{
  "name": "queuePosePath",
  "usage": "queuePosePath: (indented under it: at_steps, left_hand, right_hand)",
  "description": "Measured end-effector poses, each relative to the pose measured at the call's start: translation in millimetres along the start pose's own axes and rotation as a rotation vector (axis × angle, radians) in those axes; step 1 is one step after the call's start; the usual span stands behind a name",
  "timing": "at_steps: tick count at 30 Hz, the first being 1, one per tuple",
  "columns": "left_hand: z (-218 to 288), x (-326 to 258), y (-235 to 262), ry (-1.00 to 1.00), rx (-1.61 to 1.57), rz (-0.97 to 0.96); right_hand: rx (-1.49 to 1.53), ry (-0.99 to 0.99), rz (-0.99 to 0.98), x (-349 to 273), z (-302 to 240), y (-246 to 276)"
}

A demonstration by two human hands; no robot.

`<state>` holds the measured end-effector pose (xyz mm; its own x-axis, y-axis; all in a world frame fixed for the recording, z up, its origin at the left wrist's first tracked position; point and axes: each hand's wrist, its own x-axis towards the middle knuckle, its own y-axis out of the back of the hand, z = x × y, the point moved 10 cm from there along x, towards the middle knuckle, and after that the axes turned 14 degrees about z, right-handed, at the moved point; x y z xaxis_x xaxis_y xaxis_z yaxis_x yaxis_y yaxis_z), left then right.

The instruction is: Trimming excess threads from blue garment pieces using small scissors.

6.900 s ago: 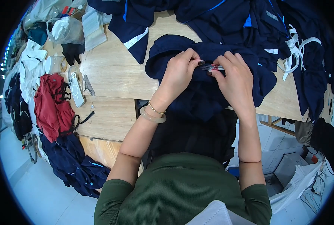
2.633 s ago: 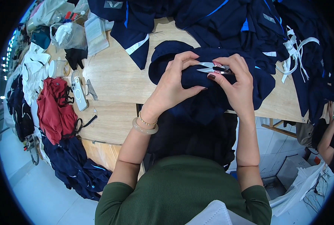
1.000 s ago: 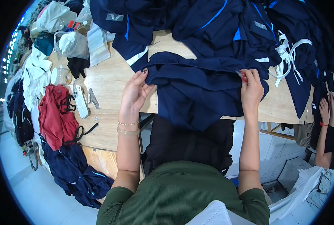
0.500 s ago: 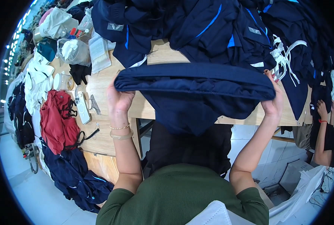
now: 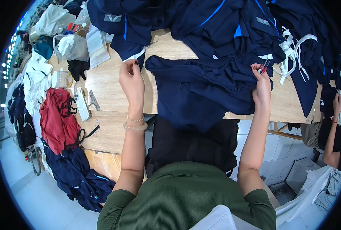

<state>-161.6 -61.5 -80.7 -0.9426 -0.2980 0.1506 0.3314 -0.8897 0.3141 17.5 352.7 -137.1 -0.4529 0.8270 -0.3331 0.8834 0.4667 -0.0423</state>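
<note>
A navy garment with a gathered waistband (image 5: 201,88) lies across the table's near edge, its lower part hanging toward my lap. My left hand (image 5: 133,82) is off the garment, left of its waistband end, fingertips pinched together; whether anything is between them cannot be seen. Those fingertips overlap a white-edged navy piece (image 5: 134,50) behind. At the garment's right end is my right hand (image 5: 261,86), its fingers closed around a small red and metal tool (image 5: 262,69) that looks like thread snips, mostly covered by the fingers.
Navy garments with blue piping (image 5: 216,23) are heaped along the far side. White straps (image 5: 293,53) lie at the right. On the left are a red cloth bag (image 5: 59,119), a phone (image 5: 82,104) and a clear jar (image 5: 61,79). A co-worker's arm (image 5: 333,126) shows far right.
The waistband, earlier stretched between both hands, now rests slack on the table. My left hand has let go and moved slightly right and up; my right hand has shifted left.
</note>
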Motion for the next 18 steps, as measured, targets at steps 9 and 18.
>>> queuePosePath:
  at_steps: [9, 18]
  left_hand:
    - [119, -112, -93, -0.830, 0.027, -0.547]
    - [93, -97, -101, -0.666, 0.002, -0.555]
  right_hand:
    - [-0.268, 0.518, 0.167, -35, -70, 1]
    - [-0.326, 0.409, -0.130, -77, -83, -34]
